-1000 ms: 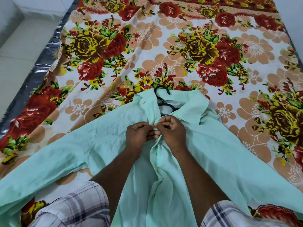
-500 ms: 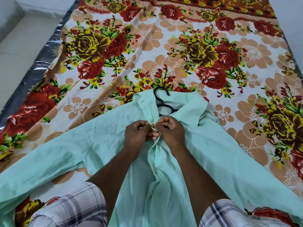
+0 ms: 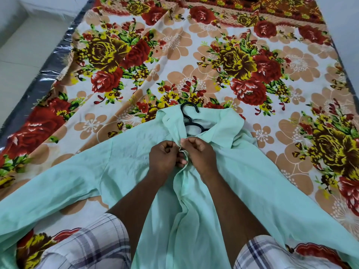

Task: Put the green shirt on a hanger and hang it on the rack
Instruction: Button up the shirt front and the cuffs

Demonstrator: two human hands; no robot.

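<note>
Down at the bottom, two knees in checked shorts (image 3: 85,247) poke out on both sides. Between them hangs the green shirt (image 3: 242,183). It is a pale, minty green. It lies spread open on a flowery bedsheet (image 3: 194,61), with its front facing up. One sleeve runs off to the left and the other side runs off to the right.

Two bare arms reach forward over the shirt. The left hand (image 3: 165,158) and the right hand (image 3: 201,154) sit close together, just below the collar. They touch each other. Both hands are curled up tight. The thumbs and fingers of each hand pinch the front edges of the shirt where the two sides meet. A little bump of cloth sticks up between them. I cannot tell if there is a button under the fingers.

Just past the hands, the collar (image 3: 217,131) stands open. A black hanger (image 3: 191,117) is inside the shirt. Its hook pokes out of the neck hole and rests on the sheet.

Farther away, the sheet shows big red and yellow roses. On the left, a shiny dark edge (image 3: 54,59) runs beside the sheet, next to a pale floor (image 3: 25,47).
</note>
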